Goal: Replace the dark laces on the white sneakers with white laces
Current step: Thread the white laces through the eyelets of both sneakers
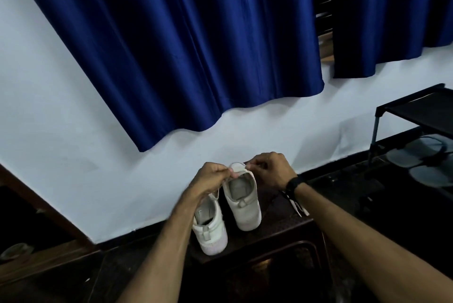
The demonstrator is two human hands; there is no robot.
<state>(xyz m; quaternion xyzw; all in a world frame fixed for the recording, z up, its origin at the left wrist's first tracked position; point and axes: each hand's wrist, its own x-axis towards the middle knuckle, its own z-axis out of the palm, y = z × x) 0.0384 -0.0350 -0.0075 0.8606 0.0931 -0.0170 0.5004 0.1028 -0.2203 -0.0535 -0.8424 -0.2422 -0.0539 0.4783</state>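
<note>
Two white sneakers stand heel-towards-me on a dark stool [282,226]. The right sneaker [242,202] is further from me, the left sneaker [210,229] nearer. My left hand [213,177] and my right hand [267,167] are at the top of the right sneaker, each pinching what looks like a white lace [239,167] stretched between them over the tongue. The fingertips hide the lace ends. A dark-and-white strip [294,202], maybe a lace, lies on the stool under my right wrist.
A white wall with a blue curtain [183,45] rises right behind the stool. A black shoe rack [416,116] with grey sandals [416,155] stands at the right. Brown wooden furniture [36,253] sits at the lower left.
</note>
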